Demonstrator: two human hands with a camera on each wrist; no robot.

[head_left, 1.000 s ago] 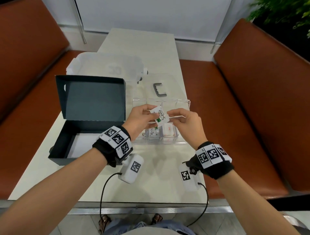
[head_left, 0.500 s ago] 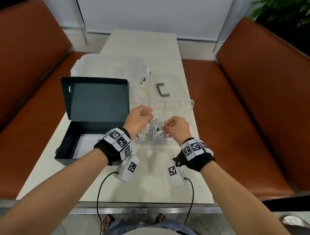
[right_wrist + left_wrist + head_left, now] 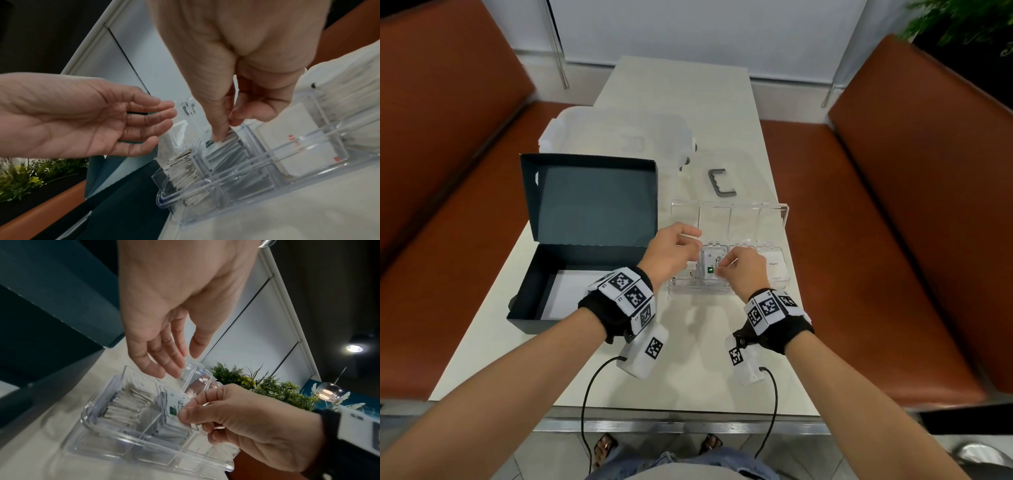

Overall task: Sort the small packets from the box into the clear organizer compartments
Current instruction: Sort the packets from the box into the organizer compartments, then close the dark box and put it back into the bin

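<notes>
The clear organizer (image 3: 786,284) sits on the table in front of me, right of the dark open box (image 3: 558,274). My right hand (image 3: 722,269) pinches a white stevia packet (image 3: 711,265) with a green mark and holds it in the second compartment from the left, on top of other packets. In the right wrist view its thumb presses the packet (image 3: 223,147) down. My left hand (image 3: 688,240) hovers over the organizer's left end with relaxed fingers (image 3: 170,366) and holds nothing. The leftmost compartment (image 3: 123,404) holds several packets on edge. A sugar packet (image 3: 774,265) lies in the rightmost one.
The organizer's clear lid (image 3: 743,219) stands open behind it. A grey handle-shaped piece (image 3: 722,186) and a translucent plastic tub (image 3: 616,137) lie farther back. White paper (image 3: 571,287) lines the box's bottom. Brown benches (image 3: 893,222) flank the narrow table.
Both hands came down with the stevia packet from above the organizer. The left hand let go of it; the right hand now holds it in the second compartment.
</notes>
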